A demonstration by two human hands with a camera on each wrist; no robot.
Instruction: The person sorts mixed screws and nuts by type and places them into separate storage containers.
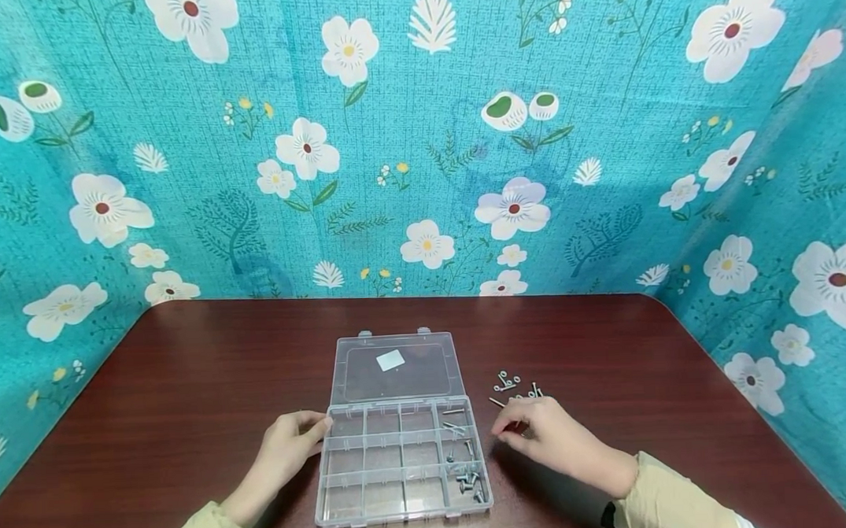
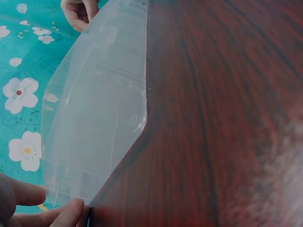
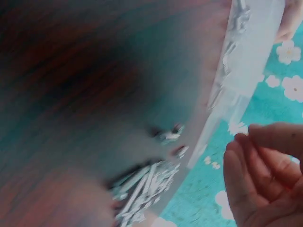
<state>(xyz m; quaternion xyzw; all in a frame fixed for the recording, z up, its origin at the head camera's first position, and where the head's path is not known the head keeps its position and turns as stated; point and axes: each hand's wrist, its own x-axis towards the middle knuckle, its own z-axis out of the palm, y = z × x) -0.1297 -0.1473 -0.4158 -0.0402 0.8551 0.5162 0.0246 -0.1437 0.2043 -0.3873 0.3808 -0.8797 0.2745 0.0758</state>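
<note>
A clear plastic compartment box (image 1: 406, 518) lies on the table, its lid (image 1: 428, 374) folded back away from me. My left hand (image 1: 289, 447) grips the box's left wall near the hinge; in the left wrist view its thumb and fingers pinch a corner. Screws (image 1: 468, 482) and longer bolts lie in the right-hand column of compartments; the other columns hold nothing. To the right of the box hovers my right hand (image 1: 547, 436), fingers loosely bent, tips close together, nothing showing between them. Just beyond it lie loose bolts and nuts (image 1: 506, 382), partly hidden by the hand.
The dark wooden table (image 1: 222, 367) has rounded far corners. A turquoise flowered cloth (image 1: 391, 179) hangs behind it and along both sides. On the lid is a small white label (image 1: 390, 361).
</note>
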